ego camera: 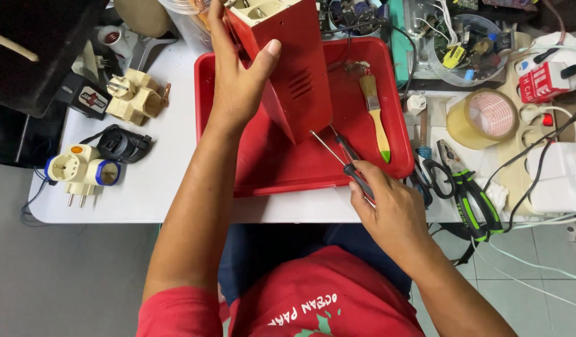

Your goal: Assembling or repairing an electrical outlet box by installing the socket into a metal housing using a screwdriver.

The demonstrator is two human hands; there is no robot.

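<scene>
The left hand point(238, 81) wraps its fingers point(270, 53) around a red metal casing point(294, 68), tilted above the red tray point(269, 168) on the tabletop point(157, 181). The right hand point(391, 209), forearm angled inward, closes around two screwdrivers point(353, 165) whose tips lie near the casing's lower edge.

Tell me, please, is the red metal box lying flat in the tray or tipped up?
Tipped up. The left hand holds the red metal box tilted, only its lower corner resting in the red tray.
</scene>
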